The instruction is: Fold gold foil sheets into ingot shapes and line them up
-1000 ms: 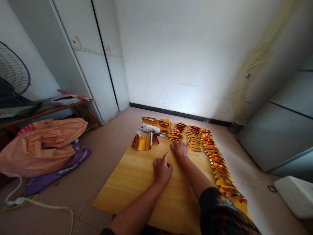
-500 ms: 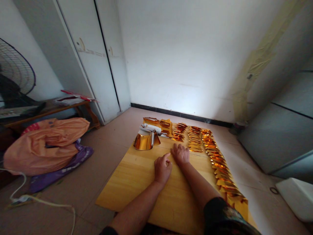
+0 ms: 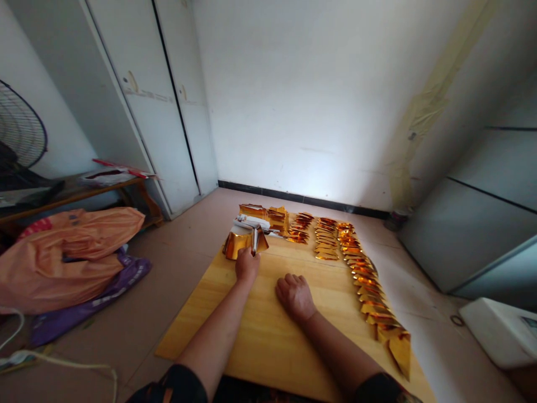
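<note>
My left hand (image 3: 247, 265) reaches to the far left of the wooden board (image 3: 260, 313), its fingers closed at the near edge of a curved stack of gold foil paper (image 3: 239, 245). The fingertips are partly hidden against the sheets. My right hand (image 3: 296, 295) rests on the middle of the board, fingers curled under and pressed together, with nothing visible in them. Folded gold foil pieces (image 3: 327, 239) lie in overlapping rows at the back, and a long row (image 3: 367, 285) runs down the right side.
White paper or wrapping (image 3: 251, 222) lies behind the stack. Left of the board, an orange bag (image 3: 75, 257) and a purple bag (image 3: 92, 302) lie on the floor near a pale cable (image 3: 62, 362). A white box (image 3: 499, 330) stands at the right.
My left hand has moved forward and left, from beside my right hand to the foil stack. My right hand has drawn back towards me, its fingers curled. The view has turned slightly right.
</note>
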Demonstrator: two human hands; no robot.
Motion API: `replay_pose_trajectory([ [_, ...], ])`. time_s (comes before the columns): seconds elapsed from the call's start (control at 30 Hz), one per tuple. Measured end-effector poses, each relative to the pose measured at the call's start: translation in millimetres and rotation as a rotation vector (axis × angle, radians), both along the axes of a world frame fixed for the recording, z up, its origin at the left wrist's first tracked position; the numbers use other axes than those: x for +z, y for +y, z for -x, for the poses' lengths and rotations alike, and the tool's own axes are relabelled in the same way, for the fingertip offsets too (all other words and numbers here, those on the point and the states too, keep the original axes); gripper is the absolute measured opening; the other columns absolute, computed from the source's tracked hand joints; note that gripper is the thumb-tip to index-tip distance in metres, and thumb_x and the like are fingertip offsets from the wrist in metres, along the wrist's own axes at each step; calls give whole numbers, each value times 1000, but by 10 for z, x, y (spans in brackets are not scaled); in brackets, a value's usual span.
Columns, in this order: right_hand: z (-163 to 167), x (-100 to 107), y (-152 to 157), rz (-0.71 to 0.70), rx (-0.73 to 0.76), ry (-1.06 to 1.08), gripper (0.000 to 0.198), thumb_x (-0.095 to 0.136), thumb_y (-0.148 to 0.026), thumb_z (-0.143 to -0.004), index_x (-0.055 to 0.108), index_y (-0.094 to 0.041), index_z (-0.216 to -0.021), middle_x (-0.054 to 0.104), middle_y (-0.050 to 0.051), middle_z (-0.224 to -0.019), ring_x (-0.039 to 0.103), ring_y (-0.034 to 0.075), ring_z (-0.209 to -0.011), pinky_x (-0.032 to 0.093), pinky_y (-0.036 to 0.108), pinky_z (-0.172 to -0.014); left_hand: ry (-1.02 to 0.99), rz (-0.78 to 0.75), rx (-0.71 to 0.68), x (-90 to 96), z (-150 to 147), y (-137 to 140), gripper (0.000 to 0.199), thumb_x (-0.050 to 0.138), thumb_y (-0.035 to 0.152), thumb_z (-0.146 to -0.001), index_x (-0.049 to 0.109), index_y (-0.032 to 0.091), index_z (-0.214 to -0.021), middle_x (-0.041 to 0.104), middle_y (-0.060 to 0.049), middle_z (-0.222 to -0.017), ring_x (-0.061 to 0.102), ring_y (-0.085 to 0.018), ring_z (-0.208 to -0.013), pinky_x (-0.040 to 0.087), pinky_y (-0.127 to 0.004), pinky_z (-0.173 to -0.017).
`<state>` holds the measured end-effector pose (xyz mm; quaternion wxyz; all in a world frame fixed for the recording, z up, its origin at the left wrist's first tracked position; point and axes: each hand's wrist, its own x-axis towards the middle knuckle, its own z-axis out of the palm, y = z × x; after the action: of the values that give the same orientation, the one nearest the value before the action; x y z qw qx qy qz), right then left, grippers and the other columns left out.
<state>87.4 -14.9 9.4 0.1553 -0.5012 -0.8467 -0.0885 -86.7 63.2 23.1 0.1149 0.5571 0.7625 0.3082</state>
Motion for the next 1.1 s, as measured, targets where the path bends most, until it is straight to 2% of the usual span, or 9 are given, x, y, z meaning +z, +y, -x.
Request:
replay_pose_trajectory([
  [0.1, -33, -11, -114, 9, 5, 31, 20, 49, -25, -92, 60, -20, -76, 59, 1, -76, 49, 13, -69, 22, 29, -66, 45, 42, 5, -17, -23, 13, 19, 50, 19, -83, 68, 15, -85, 63, -10, -93, 60, -18, -86, 45, -25, -74],
  [0.27, -50, 14, -170, 28, 12, 53, 22, 48, -25, -92, 61, -19, -76, 59, 2, -76, 50, 13, -69, 23, 29, -66, 89, -4, 45, -59, -10, 18, 24, 46, 17, -82, 70, 14, -82, 63, -10, -86, 59, -20, -82, 43, -26, -69],
  [0.47, -36, 62, -169, 35, 6, 49, 21, 49, -24, -91, 61, -19, -76, 60, 2, -76, 50, 13, -68, 24, 28, -66, 103, 10, 79, -66, 21, 44, 20, 50, 23, -80, 67, 14, -74, 64, -8, -78, 58, -20, -76, 39, -26, -64],
  [0.8, -36, 29, -160, 23, -1, 47, 18, 51, -23, -90, 61, -19, -75, 60, 1, -75, 50, 13, -67, 24, 29, -65, 60, -3, 89, -95, 32, 67, 24, 54, 35, -78, 63, 16, -68, 62, -4, -69, 54, -16, -66, 32, -24, -57],
  [1.1, -39, 40, -163, 29, 3, 41, 18, 50, -23, -90, 61, -19, -76, 60, 2, -76, 50, 13, -68, 25, 28, -66, 9, -44, 25, -105, 32, 24, 28, 57, 38, -76, 59, 17, -59, 59, -2, -64, 49, -13, -61, 26, -22, -53],
])
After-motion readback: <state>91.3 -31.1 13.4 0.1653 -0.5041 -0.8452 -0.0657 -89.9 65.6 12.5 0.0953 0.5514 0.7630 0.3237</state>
